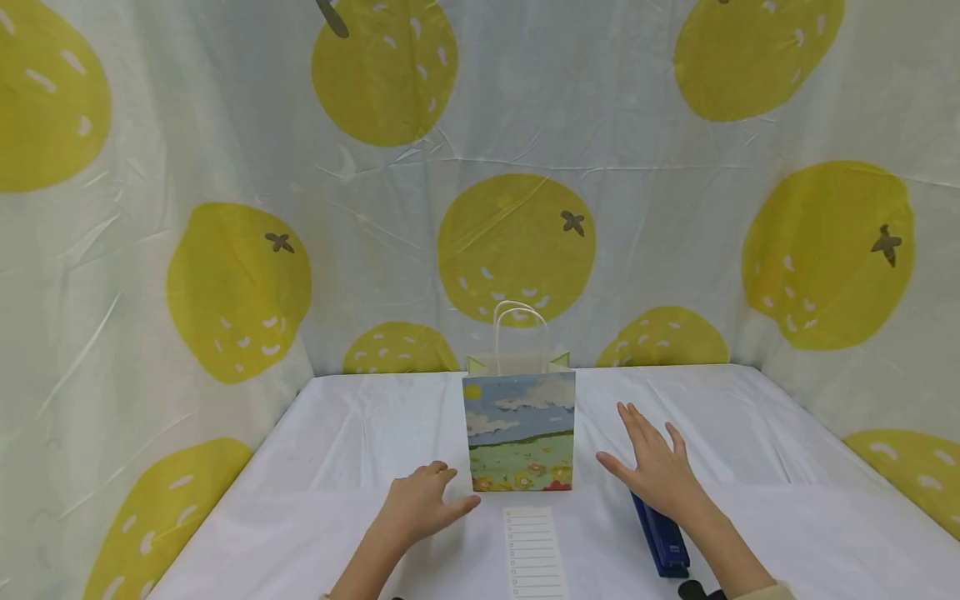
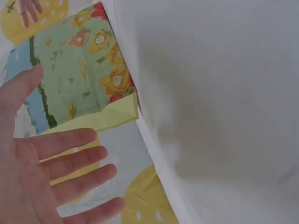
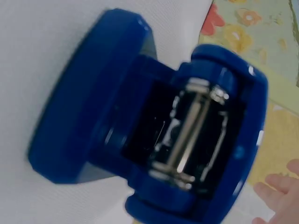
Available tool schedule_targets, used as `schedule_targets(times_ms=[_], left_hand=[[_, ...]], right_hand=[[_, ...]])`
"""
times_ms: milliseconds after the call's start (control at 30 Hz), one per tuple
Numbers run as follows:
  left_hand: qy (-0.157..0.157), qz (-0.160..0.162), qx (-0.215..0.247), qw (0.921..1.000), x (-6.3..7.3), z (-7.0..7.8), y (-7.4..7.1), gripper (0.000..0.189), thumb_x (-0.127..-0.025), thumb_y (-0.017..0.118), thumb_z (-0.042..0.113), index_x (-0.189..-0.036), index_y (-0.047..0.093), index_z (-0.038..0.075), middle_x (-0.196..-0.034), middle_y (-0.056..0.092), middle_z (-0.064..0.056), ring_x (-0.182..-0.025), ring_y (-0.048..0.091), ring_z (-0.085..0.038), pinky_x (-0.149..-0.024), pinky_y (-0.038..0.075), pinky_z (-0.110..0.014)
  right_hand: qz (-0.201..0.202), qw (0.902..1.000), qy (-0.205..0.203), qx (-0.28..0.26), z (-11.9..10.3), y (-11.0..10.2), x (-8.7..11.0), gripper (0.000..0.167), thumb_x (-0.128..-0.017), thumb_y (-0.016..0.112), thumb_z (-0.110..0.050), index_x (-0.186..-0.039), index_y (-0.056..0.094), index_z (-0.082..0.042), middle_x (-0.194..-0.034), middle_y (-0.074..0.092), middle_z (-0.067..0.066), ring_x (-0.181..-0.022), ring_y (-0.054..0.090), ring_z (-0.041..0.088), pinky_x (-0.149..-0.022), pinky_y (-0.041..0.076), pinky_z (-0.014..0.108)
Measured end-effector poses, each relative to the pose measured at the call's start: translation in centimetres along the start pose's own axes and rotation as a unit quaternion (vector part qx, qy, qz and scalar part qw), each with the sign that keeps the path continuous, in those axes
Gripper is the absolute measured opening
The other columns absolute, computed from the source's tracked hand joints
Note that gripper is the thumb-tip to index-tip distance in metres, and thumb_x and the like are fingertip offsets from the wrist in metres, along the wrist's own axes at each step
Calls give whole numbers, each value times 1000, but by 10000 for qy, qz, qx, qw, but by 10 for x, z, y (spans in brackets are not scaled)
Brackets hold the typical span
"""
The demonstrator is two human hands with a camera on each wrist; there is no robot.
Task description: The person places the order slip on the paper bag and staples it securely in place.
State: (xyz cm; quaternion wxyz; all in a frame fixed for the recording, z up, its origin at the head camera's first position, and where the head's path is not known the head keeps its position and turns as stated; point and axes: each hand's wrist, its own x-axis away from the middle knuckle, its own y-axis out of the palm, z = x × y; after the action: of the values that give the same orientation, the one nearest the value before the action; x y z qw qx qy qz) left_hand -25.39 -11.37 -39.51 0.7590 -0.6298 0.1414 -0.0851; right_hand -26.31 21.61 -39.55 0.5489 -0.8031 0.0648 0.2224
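A paper gift bag (image 1: 521,433) printed with sky, clouds and a flowery meadow stands upright, its white cord handles raised. To its left, my left hand (image 1: 422,504) hovers with fingers spread and nothing in them. The left wrist view has that hand (image 2: 60,177) beside the bag's flowered front (image 2: 74,70). On the other side, my right hand (image 1: 660,471) is held up with fingers apart, gripping nothing. Under the right forearm lies a dark blue stapler (image 1: 662,537), partly covered by that hand. Its rear end with a metal spring fills much of the right wrist view (image 3: 187,130).
A white paper strip with a lined checklist (image 1: 534,550) lies in front of the bag. White cloth covers the table (image 1: 315,450). A curtain printed with yellow fruit (image 1: 517,242) surrounds the back and sides. A black object (image 1: 697,590) shows at the bottom edge by the right forearm.
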Motion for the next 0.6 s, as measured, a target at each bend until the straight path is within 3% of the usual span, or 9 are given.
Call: schedule_targets(times_ms=[400, 600], left_hand=[[280, 87, 158, 9994, -2, 11, 3, 59, -81, 54, 58, -118, 61, 13, -118, 61, -5, -101, 60, -26, -69, 47, -53], [468, 248, 99, 9985, -4, 15, 4, 52, -81, 56, 55, -113, 62, 15, -113, 63, -4, -97, 62, -24, -66, 48, -51]], right_hand=[[235, 9993, -42, -281, -4, 4, -3, 80, -84, 56, -48, -141, 27, 0, -142, 33, 24, -127, 37, 40, -102, 18, 61], [168, 9981, -7, -600, -6, 5, -6, 82, -84, 57, -47, -142, 23, 0, -144, 30, 24, -129, 32, 41, -103, 18, 61]])
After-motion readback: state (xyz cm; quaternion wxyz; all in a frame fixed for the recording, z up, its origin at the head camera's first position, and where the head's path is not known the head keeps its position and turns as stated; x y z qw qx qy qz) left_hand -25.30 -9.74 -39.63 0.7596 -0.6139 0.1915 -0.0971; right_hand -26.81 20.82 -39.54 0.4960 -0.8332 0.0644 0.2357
